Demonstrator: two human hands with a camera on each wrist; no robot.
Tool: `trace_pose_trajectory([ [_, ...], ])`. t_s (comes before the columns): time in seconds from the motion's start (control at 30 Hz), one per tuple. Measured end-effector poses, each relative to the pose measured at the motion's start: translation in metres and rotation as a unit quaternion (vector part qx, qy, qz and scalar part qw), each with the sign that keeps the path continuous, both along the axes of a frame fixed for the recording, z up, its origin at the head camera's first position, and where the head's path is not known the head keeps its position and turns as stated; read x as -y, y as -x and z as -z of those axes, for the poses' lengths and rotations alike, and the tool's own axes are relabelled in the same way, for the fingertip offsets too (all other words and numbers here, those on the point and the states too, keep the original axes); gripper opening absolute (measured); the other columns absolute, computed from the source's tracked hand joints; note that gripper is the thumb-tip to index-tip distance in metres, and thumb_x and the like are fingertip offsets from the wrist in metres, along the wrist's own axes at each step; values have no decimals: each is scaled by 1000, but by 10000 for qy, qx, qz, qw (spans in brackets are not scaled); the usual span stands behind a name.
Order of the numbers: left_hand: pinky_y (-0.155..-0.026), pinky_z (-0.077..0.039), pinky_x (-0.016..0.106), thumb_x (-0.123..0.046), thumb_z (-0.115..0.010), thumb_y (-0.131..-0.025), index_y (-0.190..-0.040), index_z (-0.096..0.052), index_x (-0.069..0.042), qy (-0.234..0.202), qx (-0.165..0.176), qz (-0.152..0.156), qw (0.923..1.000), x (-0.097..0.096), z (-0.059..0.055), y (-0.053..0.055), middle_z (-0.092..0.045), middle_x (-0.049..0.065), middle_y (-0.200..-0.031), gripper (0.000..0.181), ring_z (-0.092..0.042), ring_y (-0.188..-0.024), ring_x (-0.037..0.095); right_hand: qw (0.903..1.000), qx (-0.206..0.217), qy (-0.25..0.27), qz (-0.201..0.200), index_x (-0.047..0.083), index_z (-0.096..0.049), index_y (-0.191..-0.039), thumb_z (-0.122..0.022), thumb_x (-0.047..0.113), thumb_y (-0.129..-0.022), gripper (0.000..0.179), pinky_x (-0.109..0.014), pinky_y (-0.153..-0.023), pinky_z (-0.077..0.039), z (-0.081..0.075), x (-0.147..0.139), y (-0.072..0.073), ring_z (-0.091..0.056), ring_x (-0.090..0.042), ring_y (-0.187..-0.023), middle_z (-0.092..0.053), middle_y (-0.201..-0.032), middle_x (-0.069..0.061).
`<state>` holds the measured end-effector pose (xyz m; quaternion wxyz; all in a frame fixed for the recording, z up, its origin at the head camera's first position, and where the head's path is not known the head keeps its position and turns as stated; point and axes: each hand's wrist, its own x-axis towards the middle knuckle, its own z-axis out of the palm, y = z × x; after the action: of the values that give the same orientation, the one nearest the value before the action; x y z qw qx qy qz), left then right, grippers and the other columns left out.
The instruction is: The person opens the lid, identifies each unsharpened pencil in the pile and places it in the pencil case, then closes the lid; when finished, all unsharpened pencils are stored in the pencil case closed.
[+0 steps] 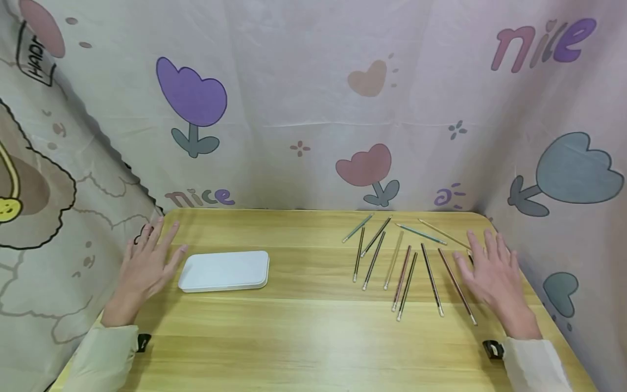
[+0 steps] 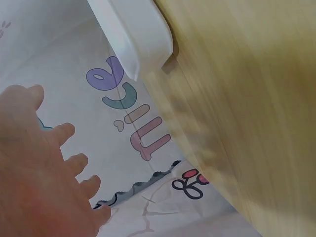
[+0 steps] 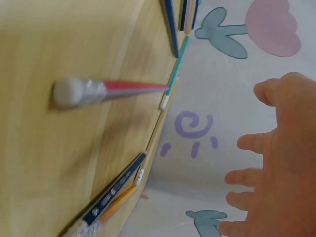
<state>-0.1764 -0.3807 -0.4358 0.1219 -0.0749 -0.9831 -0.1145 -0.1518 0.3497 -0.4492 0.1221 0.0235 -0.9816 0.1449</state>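
Note:
My left hand, fingers spread and straight, is over the left side of the table, just left of a white flat case with rounded corners. The case's corner also shows in the left wrist view. On the right, my right hand has its fingers spread and holds nothing. Beside it lies a dark red pencil with a white eraser end, which looms large in the right wrist view. A dark blue pencil and an orange pencil partly hide under that hand in the head view.
Several loose pencils, among them a black pencil and a light blue pencil, lie scattered on the right half of the wooden table. A printed curtain rises behind the table's back edge and at both sides.

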Motion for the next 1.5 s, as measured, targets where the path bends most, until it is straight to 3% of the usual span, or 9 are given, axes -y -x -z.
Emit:
trace_pose_trajectory([
  [0.23,-117,11,71,-47,-36,-109,-166,-16,-19,-161,-30,46,9999,-5,1,-1,8,10,-171,67,7,-154,43,9993,-219,244,-185,6,-24,-162,-46,48,-106,73,-78,-113,-10,-4,23,-4,-11,-60,-146,-11,-163,-36],
  [0.37,-114,2,78,-40,-40,-110,-165,-22,-14,-636,-144,273,9975,-8,1,-1,4,17,-171,63,-1,-152,52,9951,-480,762,-404,9,-31,-161,-53,41,-106,68,-82,-107,-19,-8,47,-3,-22,-61,-141,-20,-161,-34],
  [0.6,-107,-9,85,-20,-47,-109,-160,-35,-6,-2089,-317,693,9750,-5,5,-13,-14,35,-163,54,-14,-142,66,9748,-700,1866,-1001,11,-36,-159,-64,27,-102,66,-82,-103,-30,-2,99,3,-32,-54,-141,-32,-159,-27],
  [0.7,-122,-28,50,-15,-51,-108,-157,-40,-4,-2412,-420,774,9665,-5,9,-18,-25,35,-159,52,-26,-139,61,9618,-806,2280,-1282,7,-41,-155,-67,22,-100,63,-73,-106,-37,4,124,5,-42,-47,-135,-41,-154,-25],
  [0.83,-98,-31,2,-12,-56,-106,-154,-46,-4,-2814,-337,701,9564,-3,11,-25,-35,25,-157,49,-37,-140,29,9370,-725,3002,-1634,4,-45,-151,-69,17,-99,59,-62,-105,-46,8,165,7,-53,-42,-125,-51,-146,-20],
  [0.97,-93,-38,0,-11,-59,-105,-152,-49,-5,-3208,-215,543,9454,1,16,-33,-43,8,-154,48,-41,-129,-4,9025,-448,3872,-1831,9,-49,-149,-72,15,-96,58,-57,-109,-46,7,209,7,-55,-37,-126,-56,-141,-14],
  [1.13,-89,-40,0,-13,-61,-104,-152,-49,-6,-3401,-25,401,9395,4,22,-37,-46,-4,-152,49,-45,-121,-10,8699,-315,4471,-2059,9,-51,-146,-75,12,-94,58,-58,-108,-46,10,253,9,-58,-37,-122,-58,-135,-13],
  [1.27,-84,-43,2,-19,-60,-105,-153,-46,-4,-3427,318,228,9386,5,29,-37,-53,-8,-142,52,-47,-114,-14,8591,13,4619,-2203,8,-50,-146,-75,11,-93,58,-57,-107,-48,18,283,11,-57,-41,-121,-58,-135,-13],
  [1.5,-83,-47,4,-21,-61,-105,-154,-41,0,-3445,827,345,9345,4,44,-33,-50,15,-149,56,-48,-113,-17,8427,622,4773,-2412,5,-46,-147,-73,14,-95,60,-56,-109,-46,22,325,13,-54,-45,-122,-52,-142,-16],
])
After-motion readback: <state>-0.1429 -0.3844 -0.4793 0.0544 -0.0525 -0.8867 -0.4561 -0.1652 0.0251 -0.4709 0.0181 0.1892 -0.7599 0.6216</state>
